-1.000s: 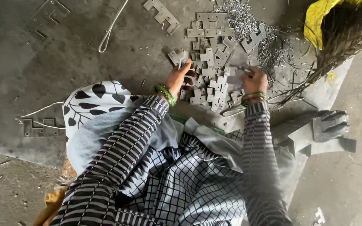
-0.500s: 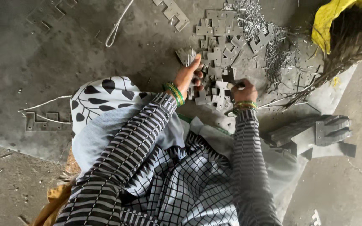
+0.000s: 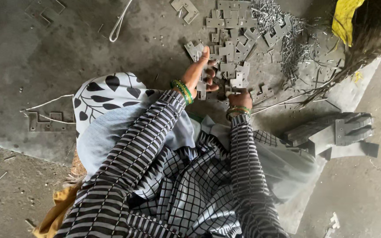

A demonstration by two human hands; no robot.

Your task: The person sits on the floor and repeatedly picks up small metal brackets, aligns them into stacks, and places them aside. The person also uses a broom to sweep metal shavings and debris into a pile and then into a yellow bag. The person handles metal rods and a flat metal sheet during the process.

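Left hand (image 3: 198, 72) is clamped on a small flat metal piece (image 3: 202, 89), mid-top of frame. Right hand (image 3: 240, 98) is curled shut; can't tell what's in it. Big pile of metal pieces (image 3: 230, 48) on the floor (image 3: 31, 57) looks unsorted, so lots left.

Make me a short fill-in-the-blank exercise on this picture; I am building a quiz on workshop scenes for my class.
1. Both hands work at a heap of flat grey ____ plates lying on the floor.
2. The left hand wears ____ bangles at the wrist.
3. The right hand lies ____ to the body than the left hand.
4. Both sleeves are black with pale ____.

Missing words: metal; green; closer; stripes
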